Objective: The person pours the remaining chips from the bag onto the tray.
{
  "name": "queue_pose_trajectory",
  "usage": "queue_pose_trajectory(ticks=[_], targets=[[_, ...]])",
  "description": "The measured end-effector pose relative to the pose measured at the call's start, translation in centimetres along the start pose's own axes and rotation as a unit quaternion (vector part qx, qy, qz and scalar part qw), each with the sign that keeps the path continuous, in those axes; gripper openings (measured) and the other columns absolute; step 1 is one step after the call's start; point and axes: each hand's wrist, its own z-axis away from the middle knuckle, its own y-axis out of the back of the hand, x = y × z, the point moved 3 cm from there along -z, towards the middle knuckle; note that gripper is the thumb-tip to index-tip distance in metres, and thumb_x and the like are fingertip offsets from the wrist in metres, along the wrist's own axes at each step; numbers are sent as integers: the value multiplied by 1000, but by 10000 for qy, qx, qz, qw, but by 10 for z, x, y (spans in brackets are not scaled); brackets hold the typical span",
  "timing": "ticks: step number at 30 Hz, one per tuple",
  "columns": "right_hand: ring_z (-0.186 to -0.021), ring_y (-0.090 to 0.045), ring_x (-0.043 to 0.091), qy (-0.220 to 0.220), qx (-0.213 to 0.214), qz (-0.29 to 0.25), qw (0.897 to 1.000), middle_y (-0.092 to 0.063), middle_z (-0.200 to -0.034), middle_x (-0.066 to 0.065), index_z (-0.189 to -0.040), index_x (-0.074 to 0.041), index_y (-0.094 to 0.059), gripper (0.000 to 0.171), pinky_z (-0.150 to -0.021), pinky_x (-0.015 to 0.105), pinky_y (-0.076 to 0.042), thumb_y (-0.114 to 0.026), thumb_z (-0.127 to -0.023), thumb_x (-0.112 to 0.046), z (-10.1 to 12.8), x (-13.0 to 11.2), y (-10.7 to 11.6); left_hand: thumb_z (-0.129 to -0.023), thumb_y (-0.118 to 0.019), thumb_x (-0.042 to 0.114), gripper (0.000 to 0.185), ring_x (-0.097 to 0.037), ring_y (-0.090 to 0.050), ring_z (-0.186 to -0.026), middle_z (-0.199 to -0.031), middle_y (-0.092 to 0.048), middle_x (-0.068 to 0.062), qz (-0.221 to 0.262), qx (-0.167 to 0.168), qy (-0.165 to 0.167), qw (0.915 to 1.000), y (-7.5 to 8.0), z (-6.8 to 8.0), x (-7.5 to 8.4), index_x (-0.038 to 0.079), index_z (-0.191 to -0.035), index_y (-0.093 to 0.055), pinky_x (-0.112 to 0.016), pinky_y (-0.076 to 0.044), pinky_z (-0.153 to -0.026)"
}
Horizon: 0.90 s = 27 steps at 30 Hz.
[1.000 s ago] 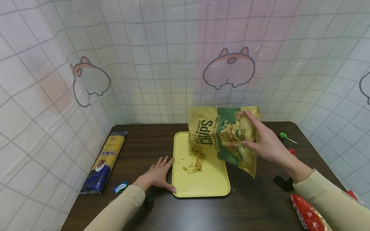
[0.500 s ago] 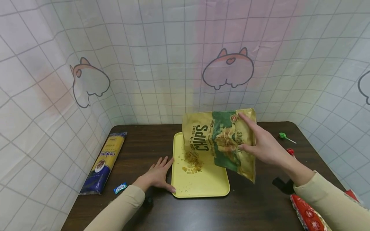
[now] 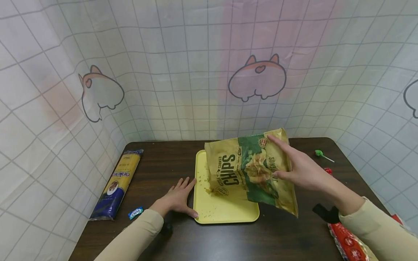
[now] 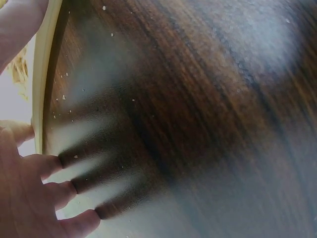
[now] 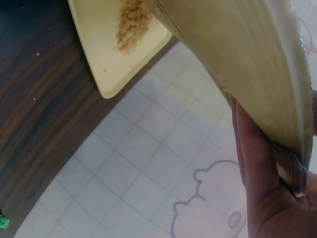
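Note:
In the head view my right hand [image 3: 302,168] grips the bottom end of a gold and green chips bag [image 3: 228,170] and holds it tilted, mouth end low over a yellow tray [image 3: 228,215]. Broken chip crumbs [image 5: 132,25] lie in a heap on the tray in the right wrist view; the bag hides most of them from the head view. Fingers spread, my left hand [image 3: 176,199] lies at the tray's left edge. Its thumb [image 4: 20,25] is at the rim in the left wrist view, while several fingertips touch the table beside it.
A yellow and blue pasta packet [image 3: 117,185] lies at the left, with a small blue wrapped sweet [image 3: 135,212] near it. Green [image 3: 321,154] and red lollipops [image 3: 328,170] lie at the right. A red packet [image 3: 349,241] sits under the right forearm.
The right hand has brought the bag lower and tipped its top edge; it now covers more of the crumb heap. The left hand stays at the tray's edge.

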Motion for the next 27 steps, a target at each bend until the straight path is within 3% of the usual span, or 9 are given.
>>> queue_pose_trajectory(ticks=[9, 16, 21, 27], targets=[[-93, -60, 27, 32, -299, -13, 9995, -42, -154, 28, -166, -27, -17, 105, -66, 35, -46, -82, -85, -10, 4, -2, 0, -65, -93, 57, 131, -47, -13, -157, -169, -18, -24, -62, 72, -27, 10000, -1, -2, -2, 13, -165, -20, -69, -21, -119], [-120, -59, 37, 300, -308, 197, 9989, -36, -162, 24, -166, -26, -17, 106, -76, 40, -49, -82, -85, -8, 4, -6, -6, -65, -92, 58, 132, -48, -13, -157, -169, -17, -24, -101, 64, -54, 9999, -2, -2, -2, 13, -165, -20, -69, -22, -119], [-122, -60, 41, 402, -335, 425, 9977, -43, -156, 26, -166, -23, -15, 105, -75, 42, -53, -81, -86, -8, 4, -7, -11, -65, -92, 59, 133, -48, -13, -157, -170, -16, -24, -112, 55, -92, 9999, -2, -1, -2, 13, -165, -18, -70, -23, -118], [-101, -70, 36, 343, -402, 1056, 9930, -44, -154, 29, -166, -26, -11, 108, -69, 44, -57, -82, -87, -13, 4, -8, -10, -65, -92, 59, 133, -48, -13, -157, -170, -16, -24, -120, 52, -102, 9999, -3, -1, -3, 13, -165, -17, -70, -23, -118]])
